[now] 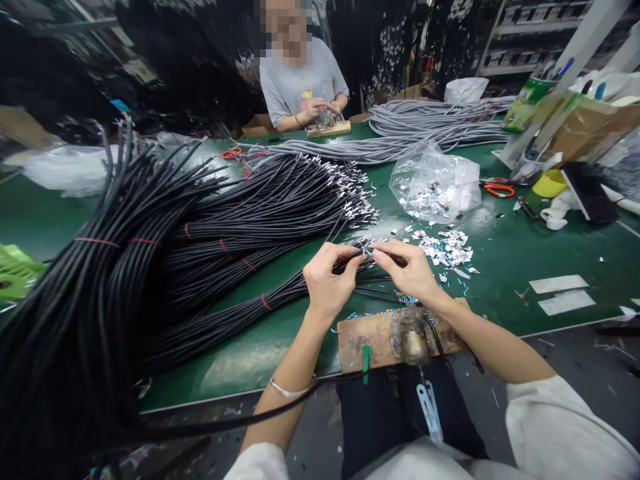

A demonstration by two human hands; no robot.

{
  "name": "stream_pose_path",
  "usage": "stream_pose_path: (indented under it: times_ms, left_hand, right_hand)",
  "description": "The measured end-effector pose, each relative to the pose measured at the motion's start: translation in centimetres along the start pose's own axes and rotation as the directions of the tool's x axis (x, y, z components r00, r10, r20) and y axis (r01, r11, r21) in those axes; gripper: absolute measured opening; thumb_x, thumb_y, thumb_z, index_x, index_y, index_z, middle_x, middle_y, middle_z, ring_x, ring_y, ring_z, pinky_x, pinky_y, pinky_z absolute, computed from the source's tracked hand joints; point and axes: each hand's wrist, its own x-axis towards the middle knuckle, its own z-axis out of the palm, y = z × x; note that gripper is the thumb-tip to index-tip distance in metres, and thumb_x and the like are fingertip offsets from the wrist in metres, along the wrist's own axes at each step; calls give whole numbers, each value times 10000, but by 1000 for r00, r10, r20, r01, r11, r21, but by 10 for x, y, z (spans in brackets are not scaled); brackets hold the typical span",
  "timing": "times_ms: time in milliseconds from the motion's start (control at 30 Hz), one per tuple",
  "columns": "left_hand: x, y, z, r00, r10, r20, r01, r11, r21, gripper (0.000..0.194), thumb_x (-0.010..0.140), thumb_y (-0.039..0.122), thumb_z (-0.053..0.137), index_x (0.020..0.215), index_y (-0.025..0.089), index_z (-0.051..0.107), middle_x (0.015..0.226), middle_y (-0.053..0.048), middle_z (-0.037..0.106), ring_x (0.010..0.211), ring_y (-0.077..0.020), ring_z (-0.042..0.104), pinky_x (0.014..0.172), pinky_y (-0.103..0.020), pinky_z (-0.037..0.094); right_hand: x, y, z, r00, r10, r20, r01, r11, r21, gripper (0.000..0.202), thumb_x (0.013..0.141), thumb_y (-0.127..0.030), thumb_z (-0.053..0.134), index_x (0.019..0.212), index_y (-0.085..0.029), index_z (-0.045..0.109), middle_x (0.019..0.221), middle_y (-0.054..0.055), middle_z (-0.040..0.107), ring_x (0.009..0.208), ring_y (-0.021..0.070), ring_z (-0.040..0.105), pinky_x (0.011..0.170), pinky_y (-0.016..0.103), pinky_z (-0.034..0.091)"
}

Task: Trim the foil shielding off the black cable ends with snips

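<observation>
My left hand (331, 279) is closed in a pinch around the end of a black cable, thumb and forefinger together. Facing it, my right hand (411, 272) pinches the thin wires (369, 251) at that cable's tip. The fingertips almost meet and hide much of the wire end. Beneath my hands a tied bundle of black cables (280, 293) runs off to the left. Just in front of me lies a wooden board (353, 340) with a metal fixture (415, 343) on it, strewn with small blue bits of insulation.
Large bundles of black cables (240, 220) fill the left side. A clear plastic bag (435, 183), foil scraps (450, 248) and orange-handled scissors (499, 187) lie to the right. Grey cables (425, 123) stretch across the back, where a co-worker (305, 87) handles something on a small board.
</observation>
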Motion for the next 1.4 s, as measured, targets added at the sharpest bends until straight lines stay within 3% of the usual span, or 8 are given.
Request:
stream_pose_path:
  times_ms: [233, 400, 667, 800, 1000, 1200, 1333, 1400]
  left_hand:
    - [0, -1, 0, 1000, -6, 18, 6, 1000, 8, 38, 761, 207, 685, 766, 169, 683, 731, -8, 681, 639, -105, 621, 624, -220, 517]
    - [-1, -5, -1, 981, -139, 136, 151, 985, -86, 116, 822, 243, 612, 831, 160, 693, 687, -8, 657, 527, -79, 572, 547, -205, 476]
    - [7, -7, -3, 827, -353, 438, 532, 743, -405, 314, 812, 403, 608, 702, 113, 650, 509, 15, 506, 421, -48, 399, 405, -192, 315]
    - [5, -7, 0, 877, -342, 339, 453, 824, -339, 233, 760, 361, 673, 744, 130, 694, 603, -21, 626, 489, -83, 511, 456, -206, 396]
    - [1, -5, 3, 932, -197, 304, 263, 944, -197, 127, 755, 286, 683, 751, 162, 708, 690, -37, 683, 589, -126, 597, 551, -237, 468]
    - [5, -15, 7, 947, -120, 298, 204, 941, -269, 80, 757, 240, 680, 786, 167, 695, 774, -37, 646, 703, -136, 592, 627, -244, 468]
    - [6, -15, 8, 903, -155, 401, 261, 939, -225, 195, 820, 290, 591, 716, 148, 675, 655, -13, 603, 594, -107, 505, 553, -226, 388]
    - [6, -12, 8, 855, -198, 479, 326, 924, -200, 307, 855, 322, 522, 645, 136, 648, 545, 8, 538, 506, -86, 424, 494, -220, 324]
  right_hand:
    - [0, 3, 2, 1000, 11, -20, -11, 1000, 8, 211, 851, -318, 580, 959, -214, 728, 896, 50, 730, 778, 158, 639, 695, 312, 496]
    - [-2, 1, 1, 998, -30, -56, 22, 991, -130, 226, 863, -318, 569, 978, -197, 721, 862, 55, 716, 753, 157, 623, 700, 310, 480]
    - [-1, 0, -1, 999, -48, -15, 46, 993, -111, 212, 867, -334, 562, 959, -218, 713, 842, 37, 702, 742, 154, 615, 692, 308, 477]
    - [2, 4, -2, 995, 2, -105, -6, 999, -35, 231, 810, -386, 632, 946, -205, 679, 884, 39, 683, 757, 150, 606, 680, 295, 471]
    - [5, 5, -4, 996, 71, -50, -71, 997, -7, 226, 765, -391, 677, 710, -180, 618, 671, -9, 553, 545, 90, 410, 505, 247, 321]
    - [8, 14, 5, 881, 369, 296, -465, 787, 405, 381, 738, -554, 629, 720, -194, 505, 510, -89, 256, 421, 67, 193, 405, 243, 184]
    - [7, 13, 4, 994, 70, 83, -77, 994, 81, 214, 822, -372, 555, 710, -201, 491, 614, -22, 403, 539, 115, 370, 507, 268, 312]
    - [4, 11, 2, 992, -123, -19, 114, 961, -253, 65, 808, -221, 535, 750, -197, 516, 742, 27, 490, 664, 151, 448, 595, 295, 353]
